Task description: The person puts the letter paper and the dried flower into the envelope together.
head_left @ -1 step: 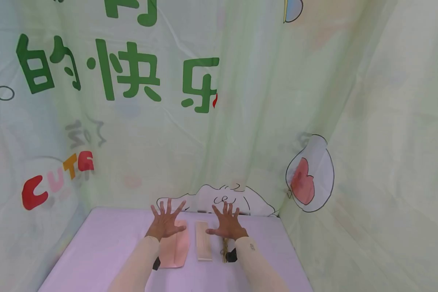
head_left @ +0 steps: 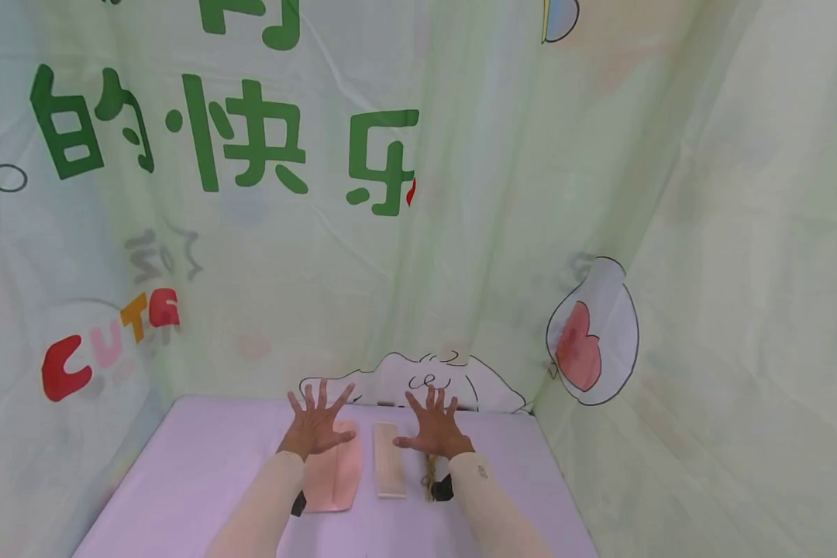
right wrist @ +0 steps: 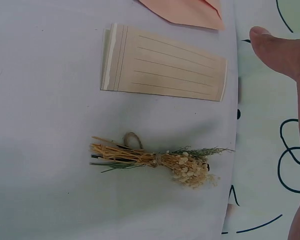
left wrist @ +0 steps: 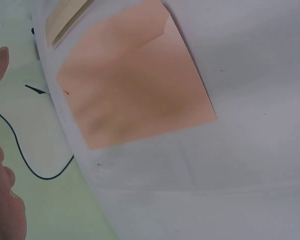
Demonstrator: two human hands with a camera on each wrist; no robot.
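Both hands are held out over the table with fingers spread and nothing in them. My left hand [head_left: 314, 426] hovers above a pink envelope [left wrist: 135, 85], which lies flat with its flap side up. Between the hands lies a folded sheet of lined cream paper [right wrist: 165, 65], also seen in the head view. Below my right hand [head_left: 435, 426] is a small bunch of dried flowers [right wrist: 165, 162], its stems tied with twine that has a loop; the wrist partly covers it in the head view. Neither hand touches any of these things.
A pale lilac cloth covers the table [head_left: 188, 465]. Printed curtains [head_left: 286, 256] with green characters and drawings hang behind it and at both sides. The table's far edge meets the back curtain just beyond the fingertips.
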